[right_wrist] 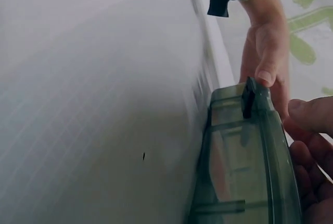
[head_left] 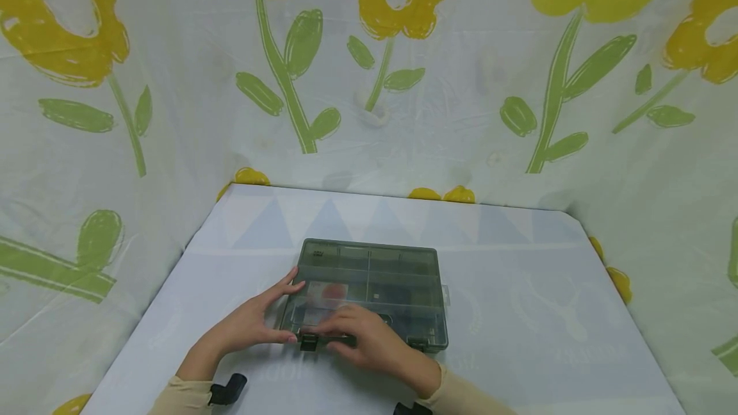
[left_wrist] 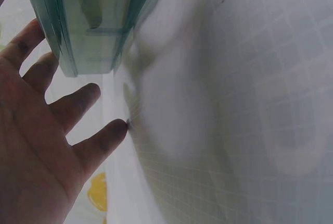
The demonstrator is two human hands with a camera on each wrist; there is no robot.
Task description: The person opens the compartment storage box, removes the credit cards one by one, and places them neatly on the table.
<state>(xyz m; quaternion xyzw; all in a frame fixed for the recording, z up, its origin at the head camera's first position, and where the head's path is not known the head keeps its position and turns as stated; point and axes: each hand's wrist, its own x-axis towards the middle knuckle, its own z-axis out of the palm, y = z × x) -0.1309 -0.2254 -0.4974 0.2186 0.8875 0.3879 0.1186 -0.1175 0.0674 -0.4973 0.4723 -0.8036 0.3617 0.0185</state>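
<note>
A see-through dark green compartment box lies flat on the table with its lid down. My left hand is at its left side with fingers spread; the thumb touches the front left corner and the fingertips meet the side edge. In the left wrist view, the fingers lie straight along the box. My right hand is over the front edge, its loosely bent fingers by the left latch. That latch sticks out from the front wall in the right wrist view, where my right thumb stands apart from the lid.
A second latch sits at the box's front right. A pale card with a red patch shows under the lid, among the dividers. The white table extends to both sides, with a flower-printed cloth hanging behind it.
</note>
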